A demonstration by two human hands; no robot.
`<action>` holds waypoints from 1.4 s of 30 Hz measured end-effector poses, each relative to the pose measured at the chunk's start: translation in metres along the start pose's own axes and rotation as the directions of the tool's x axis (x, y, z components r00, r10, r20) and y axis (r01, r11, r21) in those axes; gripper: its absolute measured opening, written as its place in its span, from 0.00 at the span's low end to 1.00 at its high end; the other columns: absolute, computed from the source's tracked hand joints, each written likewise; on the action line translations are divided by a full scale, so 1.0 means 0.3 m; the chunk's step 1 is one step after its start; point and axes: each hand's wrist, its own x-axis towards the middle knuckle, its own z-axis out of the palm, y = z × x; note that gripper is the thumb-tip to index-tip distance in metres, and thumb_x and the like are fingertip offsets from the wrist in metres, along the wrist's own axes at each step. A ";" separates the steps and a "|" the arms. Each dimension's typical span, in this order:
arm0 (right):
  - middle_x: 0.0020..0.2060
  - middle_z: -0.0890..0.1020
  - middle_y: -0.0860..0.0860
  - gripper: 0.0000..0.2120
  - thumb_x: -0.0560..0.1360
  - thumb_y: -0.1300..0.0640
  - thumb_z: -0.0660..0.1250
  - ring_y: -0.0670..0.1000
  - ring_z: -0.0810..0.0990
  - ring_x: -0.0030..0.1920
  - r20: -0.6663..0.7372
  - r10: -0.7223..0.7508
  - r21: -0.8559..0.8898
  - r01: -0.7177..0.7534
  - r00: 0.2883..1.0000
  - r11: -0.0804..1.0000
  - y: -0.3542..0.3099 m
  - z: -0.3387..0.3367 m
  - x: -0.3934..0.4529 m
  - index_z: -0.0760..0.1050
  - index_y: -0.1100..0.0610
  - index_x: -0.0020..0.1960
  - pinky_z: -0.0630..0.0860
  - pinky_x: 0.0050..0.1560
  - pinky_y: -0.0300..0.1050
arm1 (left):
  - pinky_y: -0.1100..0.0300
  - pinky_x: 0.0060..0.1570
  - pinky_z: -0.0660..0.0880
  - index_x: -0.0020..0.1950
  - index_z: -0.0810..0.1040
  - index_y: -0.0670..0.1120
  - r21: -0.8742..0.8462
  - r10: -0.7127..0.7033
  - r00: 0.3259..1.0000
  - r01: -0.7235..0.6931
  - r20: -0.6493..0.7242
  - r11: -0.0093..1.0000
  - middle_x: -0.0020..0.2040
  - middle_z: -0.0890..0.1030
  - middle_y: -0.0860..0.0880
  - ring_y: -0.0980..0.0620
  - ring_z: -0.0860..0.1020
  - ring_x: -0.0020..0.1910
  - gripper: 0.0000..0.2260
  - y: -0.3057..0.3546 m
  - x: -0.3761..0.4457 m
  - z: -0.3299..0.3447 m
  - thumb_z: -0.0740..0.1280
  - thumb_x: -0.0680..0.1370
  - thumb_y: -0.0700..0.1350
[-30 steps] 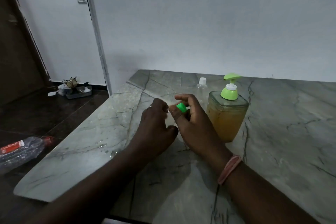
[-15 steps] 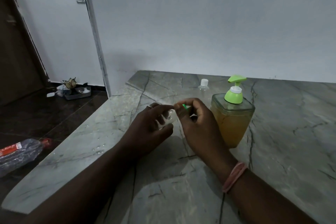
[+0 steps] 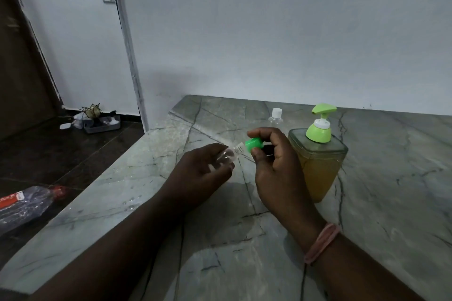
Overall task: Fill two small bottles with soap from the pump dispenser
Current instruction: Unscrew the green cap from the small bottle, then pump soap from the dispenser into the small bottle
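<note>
My left hand (image 3: 200,173) grips a small clear bottle (image 3: 228,155), tilted with its threaded neck pointing right. My right hand (image 3: 276,166) pinches a green cap (image 3: 254,144) between thumb and fingers, just off the bottle's neck. The pump dispenser (image 3: 318,161), a clear square container of amber soap with a light green pump head, stands right behind my right hand. A second small clear bottle with a white cap (image 3: 276,116) stands upright behind, left of the dispenser.
The marble counter (image 3: 391,203) meets the white wall at the back; its left edge drops to a dark floor. Water drops lie on the counter's left part. A plastic bottle (image 3: 27,203) and a small tray of clutter (image 3: 101,123) are on the floor.
The green cap has come away from the small bottle's neck; the bare threaded neck now shows. Both hands have stayed in front of the dispenser.
</note>
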 end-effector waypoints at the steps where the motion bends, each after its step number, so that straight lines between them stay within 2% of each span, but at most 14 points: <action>1: 0.55 0.77 0.46 0.15 0.79 0.66 0.64 0.43 0.77 0.54 0.019 0.015 0.011 -0.015 1.000 1.000 0.006 0.000 -0.001 0.75 0.49 0.58 0.76 0.53 0.36 | 0.70 0.39 0.74 0.57 0.82 0.52 -0.016 -0.008 1.000 0.008 -0.018 1.000 0.47 0.85 0.54 0.60 0.81 0.45 0.08 -0.003 0.002 -0.002 0.70 0.78 0.50; 3: 0.58 0.75 0.47 0.16 0.79 0.65 0.63 0.45 0.78 0.54 0.110 0.107 0.042 -0.112 0.988 0.993 0.015 0.011 -0.011 0.73 0.46 0.60 0.78 0.52 0.39 | 0.63 0.42 0.77 0.54 0.83 0.51 -0.087 -0.020 0.996 0.012 -0.089 0.996 0.46 0.85 0.52 0.57 0.82 0.45 0.09 -0.005 0.006 -0.009 0.68 0.76 0.51; 6: 0.58 0.74 0.49 0.15 0.78 0.63 0.63 0.43 0.82 0.48 0.190 0.226 0.033 -0.236 0.956 0.971 0.028 0.042 -0.025 0.74 0.44 0.56 0.80 0.44 0.35 | 0.47 0.49 0.79 0.53 0.83 0.51 -0.186 -0.050 0.982 0.016 -0.180 0.982 0.48 0.85 0.50 0.50 0.82 0.49 0.09 -0.010 0.013 -0.019 0.68 0.74 0.49; 9: 0.54 0.76 0.49 0.11 0.76 0.59 0.67 0.45 0.81 0.48 0.161 0.272 -0.045 -0.268 0.949 0.962 0.032 0.055 -0.012 0.73 0.46 0.55 0.81 0.47 0.42 | 0.50 0.49 0.76 0.54 0.82 0.52 -0.204 -0.093 0.974 0.051 -0.205 0.978 0.50 0.83 0.51 0.53 0.80 0.50 0.10 -0.024 0.024 -0.021 0.67 0.75 0.50; 12: 0.44 0.79 0.44 0.07 0.75 0.56 0.72 0.41 0.77 0.44 0.131 0.215 -0.222 -0.183 0.968 0.958 0.040 0.061 0.004 0.75 0.50 0.49 0.72 0.41 0.33 | 0.60 0.40 0.76 0.53 0.82 0.53 -0.294 -0.143 0.978 0.093 -0.154 0.951 0.46 0.83 0.50 0.55 0.80 0.43 0.09 -0.022 0.025 -0.011 0.67 0.76 0.51; 15: 0.39 0.79 0.42 0.07 0.73 0.57 0.74 0.43 0.77 0.42 0.142 0.217 -0.351 -0.156 0.966 0.923 0.029 0.072 0.008 0.76 0.50 0.44 0.70 0.37 0.34 | 0.66 0.38 0.76 0.54 0.82 0.53 -0.301 -0.130 0.980 0.080 -0.150 0.950 0.45 0.83 0.51 0.58 0.81 0.42 0.09 -0.019 0.020 -0.004 0.69 0.75 0.51; 20: 0.48 0.82 0.52 0.11 0.75 0.59 0.71 0.53 0.80 0.49 0.194 0.196 -0.462 -0.087 0.961 0.883 0.009 0.083 0.019 0.72 0.51 0.54 0.79 0.49 0.51 | 0.59 0.40 0.78 0.55 0.81 0.53 -0.315 -0.149 0.972 0.086 -0.183 0.945 0.45 0.83 0.52 0.54 0.82 0.44 0.12 -0.026 0.014 -0.010 0.70 0.74 0.54; 23: 0.56 0.80 0.54 0.19 0.75 0.56 0.72 0.54 0.79 0.57 0.212 0.215 -0.448 -0.101 0.953 0.888 -0.021 0.067 0.026 0.70 0.52 0.63 0.78 0.56 0.51 | 0.55 0.42 0.80 0.55 0.81 0.55 -0.283 -0.117 0.975 0.060 -0.188 0.957 0.45 0.84 0.54 0.53 0.82 0.45 0.11 -0.028 0.014 -0.012 0.70 0.75 0.55; 25: 0.56 0.81 0.52 0.15 0.76 0.54 0.70 0.51 0.79 0.56 0.178 0.119 -0.446 -0.027 0.977 0.895 -0.070 0.047 0.038 0.73 0.52 0.62 0.78 0.55 0.47 | 0.61 0.41 0.79 0.54 0.80 0.56 -0.255 -0.086 0.977 0.035 -0.194 0.966 0.46 0.83 0.56 0.55 0.82 0.45 0.08 -0.030 0.013 -0.012 0.69 0.76 0.54; 28: 0.42 0.84 0.46 0.02 0.77 0.55 0.69 0.44 0.81 0.43 0.148 -0.145 -0.353 0.189 0.978 0.916 -0.190 -0.014 0.091 0.79 0.53 0.48 0.78 0.44 0.42 | 0.66 0.37 0.76 0.55 0.80 0.56 -0.277 -0.061 0.974 -0.001 -0.216 0.961 0.45 0.83 0.54 0.56 0.82 0.42 0.08 -0.020 0.020 -0.005 0.69 0.76 0.53; 32: 0.33 0.82 0.47 0.05 0.77 0.54 0.68 0.43 0.80 0.33 0.106 -0.336 -0.126 0.347 0.936 0.929 -0.334 -0.148 0.217 0.80 0.54 0.43 0.78 0.35 0.41 | 0.62 0.37 0.79 0.58 0.77 0.55 -0.305 -0.023 0.977 -0.044 -0.212 0.951 0.44 0.83 0.51 0.53 0.83 0.41 0.12 0.009 0.008 0.014 0.68 0.76 0.55; 34: 0.32 0.83 0.49 0.09 0.78 0.53 0.68 0.46 0.81 0.32 0.014 -0.270 -0.050 0.270 0.963 0.962 -0.340 -0.233 0.284 0.81 0.57 0.43 0.79 0.36 0.44 | 0.58 0.36 0.82 0.60 0.74 0.54 -0.310 0.024 0.982 -0.082 -0.186 0.947 0.45 0.83 0.51 0.49 0.84 0.42 0.15 0.032 -0.010 0.021 0.67 0.76 0.57; 37: 0.33 0.84 0.53 0.18 0.79 0.45 0.66 0.47 0.81 0.33 -0.072 -0.015 -0.101 0.008 0.997 0.995 -0.252 -0.350 0.329 0.82 0.59 0.43 0.78 0.40 0.47 | 0.49 0.35 0.84 0.61 0.73 0.53 -0.262 0.114 0.984 -0.146 -0.134 0.954 0.47 0.82 0.51 0.46 0.85 0.41 0.14 0.078 -0.026 0.034 0.67 0.77 0.54; 42: 0.37 0.87 0.57 0.26 0.80 0.42 0.62 0.55 0.85 0.37 0.137 0.323 0.027 -0.329 0.937 0.944 -0.143 -0.344 0.277 0.84 0.63 0.41 0.80 0.39 0.45 | 0.54 0.32 0.82 0.67 0.73 0.53 -0.251 0.235 0.972 -0.235 -0.032 0.939 0.42 0.80 0.53 0.47 0.82 0.38 0.16 0.172 0.026 0.086 0.66 0.80 0.55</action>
